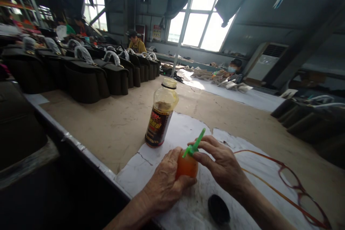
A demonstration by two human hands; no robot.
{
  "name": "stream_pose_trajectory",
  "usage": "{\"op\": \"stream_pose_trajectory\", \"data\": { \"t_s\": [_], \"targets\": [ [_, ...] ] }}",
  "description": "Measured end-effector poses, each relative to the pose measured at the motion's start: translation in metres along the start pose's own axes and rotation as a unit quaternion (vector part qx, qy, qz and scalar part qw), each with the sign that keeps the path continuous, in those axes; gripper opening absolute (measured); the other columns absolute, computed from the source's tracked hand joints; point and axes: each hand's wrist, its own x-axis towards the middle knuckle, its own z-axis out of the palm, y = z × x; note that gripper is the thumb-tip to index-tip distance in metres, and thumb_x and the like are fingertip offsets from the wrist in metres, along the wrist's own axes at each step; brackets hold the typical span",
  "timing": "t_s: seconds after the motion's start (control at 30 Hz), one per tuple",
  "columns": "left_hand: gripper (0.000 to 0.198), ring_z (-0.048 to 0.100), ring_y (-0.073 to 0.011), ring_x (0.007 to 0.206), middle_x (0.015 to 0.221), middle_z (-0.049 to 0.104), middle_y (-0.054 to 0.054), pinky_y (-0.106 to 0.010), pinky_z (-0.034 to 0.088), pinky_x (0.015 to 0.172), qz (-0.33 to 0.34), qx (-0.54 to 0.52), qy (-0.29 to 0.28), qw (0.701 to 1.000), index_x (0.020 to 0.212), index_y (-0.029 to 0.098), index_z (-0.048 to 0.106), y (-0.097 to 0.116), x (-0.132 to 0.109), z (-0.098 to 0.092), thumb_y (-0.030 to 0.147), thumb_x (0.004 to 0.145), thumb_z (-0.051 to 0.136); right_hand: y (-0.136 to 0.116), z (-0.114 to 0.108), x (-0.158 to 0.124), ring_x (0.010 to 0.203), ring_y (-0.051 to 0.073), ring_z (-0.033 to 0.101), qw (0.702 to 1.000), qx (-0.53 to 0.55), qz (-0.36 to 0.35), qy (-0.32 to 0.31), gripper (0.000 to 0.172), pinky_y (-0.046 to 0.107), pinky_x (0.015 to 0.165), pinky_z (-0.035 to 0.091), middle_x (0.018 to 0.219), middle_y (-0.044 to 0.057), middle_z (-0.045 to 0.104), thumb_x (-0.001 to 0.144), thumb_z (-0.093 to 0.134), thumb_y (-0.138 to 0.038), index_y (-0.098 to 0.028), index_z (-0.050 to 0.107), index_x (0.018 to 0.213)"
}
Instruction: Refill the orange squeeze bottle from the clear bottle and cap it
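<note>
Workshop tables are stretching away under fluorescent strips, with a window [201,18] glowing at the far wall. Dark handbags [86,81] are standing in a row along the tan worktop [115,125], their handles wrapped in white. One co-worker [136,41] is standing beyond them, and a second co-worker [234,70] is sitting low near the far wall.

At the near end, a torn white paper sheet [172,129] is lying on the worktop. Above it, the left hand [167,183] is wrapping around a small orange bottle [187,165], keeping it upright. The right hand [221,161] is pinching the green nozzle [193,147] on top between thumb and fingers, its tip tilting up and to the right.

A plastic drink bottle [161,115] is standing just beyond the hands. A round black cap [219,209] is lying on the paper below them, and red-framed glasses [299,190] are resting to the right.
</note>
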Motion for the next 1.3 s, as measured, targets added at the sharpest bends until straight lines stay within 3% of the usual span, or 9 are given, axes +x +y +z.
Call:
{"op": "stream_pose_trajectory", "data": {
  "t_s": [0.17, 0.4, 0.53, 0.63, 0.73, 0.87, 0.97, 1.13, 1.3],
  "targets": [
    [0.051, 0.045, -0.0277, 0.112, 0.117, 0.053, -0.010, -0.043, 0.032, 0.102, 0.013, -0.004, 0.021, 1.000, 0.120, 0.017, 0.047, -0.003, 0.001, 0.003, 0.023, 0.071, 0.060, -0.009, 0.020, -0.010, 0.076, 0.020, 0.048, 0.991, -0.072, -0.007, 0.113, 0.015, 0.036, 0.069, 0.039, 0.077, 0.005, 0.055, 0.087, 0.051, -0.027, -0.018, 0.058, 0.076],
    [0.041, 0.046, -0.0304, 0.113, 0.113, 0.057, -0.012, -0.046, 0.034, 0.101, 0.033, -0.007, 0.025, 0.999, 0.112, 0.016, 0.052, -0.004, 0.002, 0.004, 0.024, 0.072, 0.059, -0.015, 0.042, -0.014, 0.068, 0.021, 0.040, 0.961, -0.146, 0.065, 0.226, 0.029, 0.038, 0.065, 0.031, 0.065, 0.005, 0.047, 0.082, 0.057, -0.036, -0.020, 0.045, 0.062],
    [0.054, 0.041, -0.0312, 0.120, 0.125, 0.051, -0.013, -0.047, 0.028, 0.105, 0.018, 0.000, 0.042, 0.999, 0.121, 0.016, 0.046, -0.008, 0.000, 0.005, 0.025, 0.070, 0.060, -0.010, 0.024, -0.019, 0.068, 0.019, 0.049, 0.983, -0.068, 0.094, 0.143, 0.033, 0.033, 0.061, 0.039, 0.071, 0.004, 0.054, 0.083, 0.057, -0.047, -0.019, 0.051, 0.065],
    [0.059, 0.039, -0.0316, 0.121, 0.127, 0.049, -0.012, -0.048, 0.027, 0.105, -0.005, 0.002, 0.037, 0.999, 0.125, 0.018, 0.043, -0.008, -0.001, 0.006, 0.026, 0.069, 0.061, -0.004, 0.003, -0.019, 0.081, 0.018, 0.055, 0.994, 0.002, 0.091, 0.060, 0.030, 0.030, 0.066, 0.045, 0.096, 0.005, 0.060, 0.085, 0.054, -0.046, -0.020, 0.060, 0.098],
    [0.058, 0.040, -0.0310, 0.120, 0.127, 0.049, -0.012, -0.047, 0.029, 0.104, -0.008, 0.003, 0.023, 1.000, 0.125, 0.018, 0.043, -0.007, -0.001, 0.005, 0.026, 0.070, 0.058, 0.003, -0.015, -0.008, 0.089, 0.018, 0.056, 0.996, 0.052, 0.066, -0.035, 0.040, 0.029, 0.072, 0.047, 0.111, 0.005, 0.058, 0.085, 0.055, -0.040, -0.025, 0.052, 0.122],
    [0.054, 0.042, -0.0312, 0.118, 0.124, 0.051, -0.011, -0.045, 0.032, 0.101, -0.002, 0.002, 0.015, 1.000, 0.122, 0.018, 0.045, -0.006, 0.000, 0.003, 0.027, 0.070, 0.058, 0.012, -0.028, 0.018, 0.097, 0.017, 0.056, 0.979, 0.099, 0.023, -0.178, 0.031, 0.027, 0.077, 0.047, 0.114, 0.001, 0.058, 0.084, 0.061, -0.035, -0.029, 0.059, 0.114],
    [0.057, 0.041, -0.0298, 0.118, 0.125, 0.050, -0.012, -0.043, 0.030, 0.102, -0.011, -0.005, 0.003, 1.000, 0.124, 0.017, 0.042, -0.006, 0.000, 0.003, 0.026, 0.070, 0.058, 0.014, -0.031, 0.035, 0.103, 0.017, 0.053, 0.965, 0.104, -0.024, -0.240, 0.031, 0.031, 0.089, 0.042, 0.113, -0.001, 0.059, 0.082, 0.063, -0.033, -0.031, 0.059, 0.113],
    [0.055, 0.045, -0.0280, 0.109, 0.117, 0.052, -0.011, -0.041, 0.034, 0.097, -0.024, 0.005, -0.007, 1.000, 0.117, 0.017, 0.044, -0.005, -0.001, 0.003, 0.028, 0.066, 0.062, 0.014, -0.029, 0.042, 0.101, 0.018, 0.051, 0.961, 0.079, -0.087, -0.252, 0.027, 0.033, 0.091, 0.038, 0.103, 0.001, 0.062, 0.081, 0.063, -0.038, -0.025, 0.061, 0.105],
    [0.040, 0.050, -0.0245, 0.092, 0.097, 0.054, -0.006, -0.039, 0.040, 0.086, 0.016, 0.040, 0.002, 0.999, 0.105, 0.018, 0.047, -0.002, 0.001, 0.005, 0.021, 0.066, 0.055, 0.012, -0.026, 0.033, 0.092, 0.020, 0.049, 0.977, 0.039, -0.112, -0.180, 0.034, 0.034, 0.085, 0.039, 0.092, 0.004, 0.062, 0.083, 0.055, -0.051, -0.020, 0.060, 0.096]
  ]
}}
